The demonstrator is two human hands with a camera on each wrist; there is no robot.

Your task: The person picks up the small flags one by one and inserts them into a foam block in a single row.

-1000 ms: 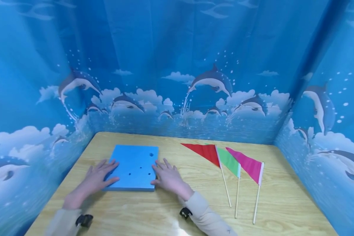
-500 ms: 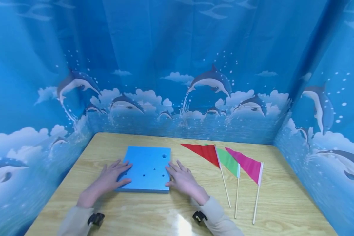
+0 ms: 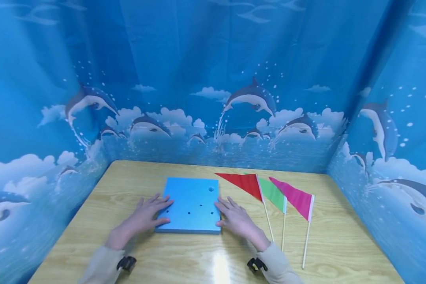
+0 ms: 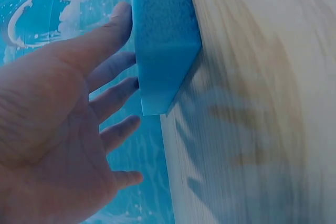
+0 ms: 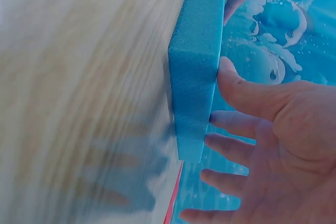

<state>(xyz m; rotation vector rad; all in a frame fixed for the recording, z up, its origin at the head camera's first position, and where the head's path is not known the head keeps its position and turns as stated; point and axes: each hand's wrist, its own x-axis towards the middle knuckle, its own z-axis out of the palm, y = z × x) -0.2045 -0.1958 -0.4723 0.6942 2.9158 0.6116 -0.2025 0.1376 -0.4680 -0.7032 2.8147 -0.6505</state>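
Observation:
A square blue foam block with several small holes in its top lies flat on the wooden table. My left hand is at its left side, fingers spread and straight, fingertips on the top near the edge. At the opposite side my right hand lies the same way, its thumb and fingertips touching the top by the right edge. In the left wrist view the thumb and fingers are extended along the top edge of the block. The right wrist view shows straight fingers against the block's edge too.
To the right lie three triangular flags on thin sticks: a red one, a green one and a magenta one. A blue dolphin-print curtain encloses the wooden table at the back and sides.
The blue foam block has slid to the right across the table, closer to the flags. Both hands have moved along with it, still at its two sides.

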